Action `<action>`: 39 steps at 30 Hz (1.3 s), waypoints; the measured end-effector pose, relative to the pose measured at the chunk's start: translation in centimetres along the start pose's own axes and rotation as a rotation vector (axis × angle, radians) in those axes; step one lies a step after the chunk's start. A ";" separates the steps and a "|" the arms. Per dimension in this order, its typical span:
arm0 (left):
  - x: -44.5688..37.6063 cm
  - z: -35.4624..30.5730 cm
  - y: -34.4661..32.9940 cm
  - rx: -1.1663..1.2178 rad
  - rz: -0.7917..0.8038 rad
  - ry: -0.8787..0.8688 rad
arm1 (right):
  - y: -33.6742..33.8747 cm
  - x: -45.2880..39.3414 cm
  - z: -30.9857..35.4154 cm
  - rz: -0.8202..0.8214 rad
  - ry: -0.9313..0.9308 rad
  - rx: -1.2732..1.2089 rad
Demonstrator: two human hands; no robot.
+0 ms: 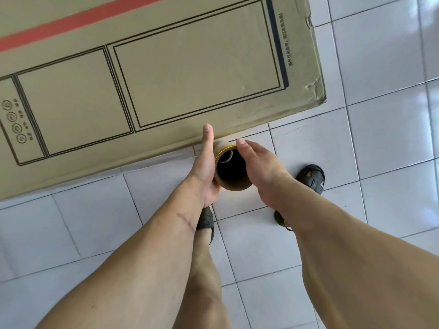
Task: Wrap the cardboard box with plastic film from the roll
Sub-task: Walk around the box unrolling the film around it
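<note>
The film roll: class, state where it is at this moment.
In the head view the film roll stands upright at mid-frame between the left hand and right hand, beside the cardboard box, above the tiled floor.

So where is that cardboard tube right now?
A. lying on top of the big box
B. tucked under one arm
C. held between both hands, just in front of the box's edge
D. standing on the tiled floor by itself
C: the tube sits between the left hand and the right hand, at the near edge of the box.
</note>
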State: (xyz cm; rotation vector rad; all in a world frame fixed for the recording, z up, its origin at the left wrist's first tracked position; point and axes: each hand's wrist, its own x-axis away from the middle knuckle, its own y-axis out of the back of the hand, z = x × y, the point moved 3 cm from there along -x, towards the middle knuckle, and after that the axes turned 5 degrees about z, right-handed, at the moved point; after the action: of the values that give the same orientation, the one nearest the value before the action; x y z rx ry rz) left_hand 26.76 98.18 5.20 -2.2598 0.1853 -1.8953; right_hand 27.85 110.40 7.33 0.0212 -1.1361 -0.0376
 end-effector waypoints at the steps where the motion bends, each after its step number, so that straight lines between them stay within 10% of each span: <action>1: -0.1 0.5 -0.2 0.045 0.009 0.015 | 0.5 -0.1 0.1 -0.008 0.006 0.025; 39: -2.4 0.2 -13.0 0.014 -0.177 -0.093 | 13.4 -1.6 1.9 0.062 -0.056 -0.043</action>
State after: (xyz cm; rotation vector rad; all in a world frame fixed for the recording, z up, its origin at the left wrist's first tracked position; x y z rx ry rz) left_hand 26.20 111.37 5.71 -2.4199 -0.0426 -1.8602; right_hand 25.69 123.84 7.14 -0.0539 -1.1914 -0.0076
